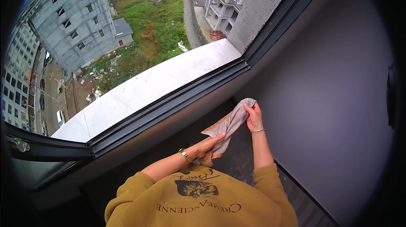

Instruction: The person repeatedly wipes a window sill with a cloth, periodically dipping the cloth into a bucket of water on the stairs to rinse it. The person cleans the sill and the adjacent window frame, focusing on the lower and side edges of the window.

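A greyish-pink cloth (233,122) with orange edging is stretched between my two hands, in front of my chest. My right hand (254,116) pinches its far, bunched end, thumb on top. Lower down and to the left, my left hand (209,146) grips the cloth's near part, its thumb lying over the fabric; its other fingers are mostly hidden. Both hands are on the room side of an open window, apart from its dark metal frame (171,101).
Beyond the frame runs a white outer sill (152,82), with a long drop to street and grass. A window sash (50,149) with a handle (19,144) stands at left. A grey wall (330,90) rises at right above the dark floor (238,154).
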Available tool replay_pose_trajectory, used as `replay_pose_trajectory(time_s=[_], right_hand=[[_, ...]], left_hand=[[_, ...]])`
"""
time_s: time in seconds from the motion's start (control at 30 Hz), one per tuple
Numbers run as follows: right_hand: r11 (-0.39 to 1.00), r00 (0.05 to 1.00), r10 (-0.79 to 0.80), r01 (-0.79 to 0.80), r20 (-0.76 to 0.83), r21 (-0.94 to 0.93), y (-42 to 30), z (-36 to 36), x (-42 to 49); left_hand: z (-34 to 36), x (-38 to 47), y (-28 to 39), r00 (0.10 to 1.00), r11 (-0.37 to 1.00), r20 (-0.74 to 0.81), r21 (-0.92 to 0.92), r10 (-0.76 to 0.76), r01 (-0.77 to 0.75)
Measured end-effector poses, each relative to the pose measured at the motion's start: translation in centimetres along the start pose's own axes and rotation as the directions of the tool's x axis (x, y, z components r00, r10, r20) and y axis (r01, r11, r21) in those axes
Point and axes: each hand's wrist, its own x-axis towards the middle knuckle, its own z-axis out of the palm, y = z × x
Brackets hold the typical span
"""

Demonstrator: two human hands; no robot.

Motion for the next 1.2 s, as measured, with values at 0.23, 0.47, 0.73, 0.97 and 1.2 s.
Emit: replay_pose_trajectory(time_s=[0.23,0.47,0.73,0.97,1.2], right_hand=[[-0.118,0.734,-0.504,0.464,0.456,-0.878,-7.2,6.3,8.2],[-0.592,0.740,-0.194,0.435,0.644,-0.678,-8.2,8.0,15.7],[-0.369,0.676,-0.110,0.653,0.728,-0.661,-7.3,10.8,11.2],[-0.120,0.375,-0.184,0.909,0.909,-0.399,-2.6,19.3,1.1],[0.148,0.291,-0.098,0.950,0.952,-0.275,1.0,27.9,-6.5]], left_hand=[[2.9,6.5,6.6,0.959,0.946,0.020,-0.174,0.281,-0.273],[3.9,11.4,10.4,0.958,0.944,0.025,-0.178,0.286,-0.277],[-1.1,5.9,4.8,0.989,0.978,-0.029,-0.150,0.145,-0.148],[-5.0,-4.0,-3.2,0.931,0.940,-0.228,-0.123,0.285,-0.318],[-8.2,-12.0,-7.1,0.873,0.921,-0.401,-0.149,0.277,-0.360]])
